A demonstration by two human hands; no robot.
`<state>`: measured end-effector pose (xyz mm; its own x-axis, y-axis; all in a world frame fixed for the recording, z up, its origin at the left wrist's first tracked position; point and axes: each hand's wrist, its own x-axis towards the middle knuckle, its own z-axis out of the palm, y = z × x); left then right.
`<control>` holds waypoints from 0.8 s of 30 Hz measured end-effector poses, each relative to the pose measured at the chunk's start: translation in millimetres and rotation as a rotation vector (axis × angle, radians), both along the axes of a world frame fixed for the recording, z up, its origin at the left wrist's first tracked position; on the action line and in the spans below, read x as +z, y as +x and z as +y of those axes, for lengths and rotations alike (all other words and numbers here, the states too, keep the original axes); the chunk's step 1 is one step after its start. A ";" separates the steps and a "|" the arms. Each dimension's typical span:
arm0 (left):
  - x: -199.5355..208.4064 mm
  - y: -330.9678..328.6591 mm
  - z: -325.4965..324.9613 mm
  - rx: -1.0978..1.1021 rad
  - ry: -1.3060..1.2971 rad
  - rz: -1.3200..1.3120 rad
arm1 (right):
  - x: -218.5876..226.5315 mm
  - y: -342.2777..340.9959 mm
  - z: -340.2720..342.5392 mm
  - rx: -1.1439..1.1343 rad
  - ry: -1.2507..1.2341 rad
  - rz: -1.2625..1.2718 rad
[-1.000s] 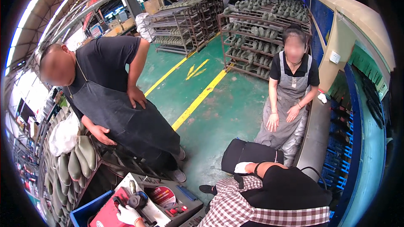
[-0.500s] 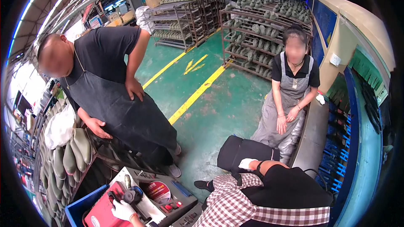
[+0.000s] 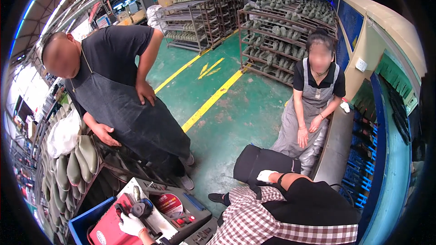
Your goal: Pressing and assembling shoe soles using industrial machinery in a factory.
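My left hand (image 3: 131, 225), in a white glove, is over a red case (image 3: 107, 233) at the lower left, its fingers closed around the black handle (image 3: 119, 209) on top. Beside the fingers sits a round black knob-like part (image 3: 142, 208). A white glove also covers my right hand (image 3: 265, 176), which lies with its fingers stretched out on a black, bag-like cloth thing (image 3: 254, 164) at lower centre. Below it, a checkered cloth (image 3: 245, 222) and a black garment cover my body.
An open grey toolbox (image 3: 193, 220) and a blue bin (image 3: 77, 227) surround the red case. Two people in aprons are nearby, one standing left (image 3: 122, 95), one at right (image 3: 313, 104). Racks of shoe-shaped pieces (image 3: 277, 41) stand behind; a metal ledge (image 3: 334, 154) borders the right.
My left hand has shifted very slightly upward over the red case. My right hand stays on the black thing. The person at left has tilted their head a little.
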<state>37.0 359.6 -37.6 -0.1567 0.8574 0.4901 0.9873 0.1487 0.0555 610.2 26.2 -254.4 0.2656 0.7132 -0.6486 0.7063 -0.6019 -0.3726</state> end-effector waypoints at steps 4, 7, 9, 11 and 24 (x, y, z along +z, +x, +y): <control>3.6 6.3 1.3 0.013 -0.023 -0.010 | 13.1 -3.1 -4.9 -0.164 -0.064 0.140; 2.9 5.9 0.9 0.008 -0.020 -0.022 | 12.9 -2.3 -6.4 -0.195 -0.027 0.143; 0.5 3.4 4.2 0.021 -0.003 0.021 | 14.5 1.0 -1.4 -0.118 -0.029 0.166; 1.3 3.7 2.5 0.020 -0.009 0.017 | 16.2 -2.7 -1.7 -0.143 -0.034 0.164; 3.9 4.5 0.8 0.023 -0.021 0.021 | 23.4 -7.2 -4.2 -0.140 -0.062 0.153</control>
